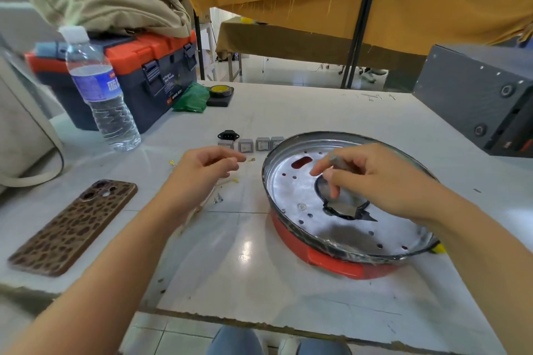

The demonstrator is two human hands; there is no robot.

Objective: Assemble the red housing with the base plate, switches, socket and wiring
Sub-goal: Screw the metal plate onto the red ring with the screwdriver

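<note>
Two hands: right hand (pixel 372 179) pinches a small grey part over the base plate (pixel 294 190); left hand (pixel 202 170) hovers loosely curled, holding nothing. One red housing (pixel 331 262) on the desk (pixel 259 282) — plate seated inside. Four grey switches (pixel 249 145) in a row, one black socket (pixel 228 134) behind.
</note>
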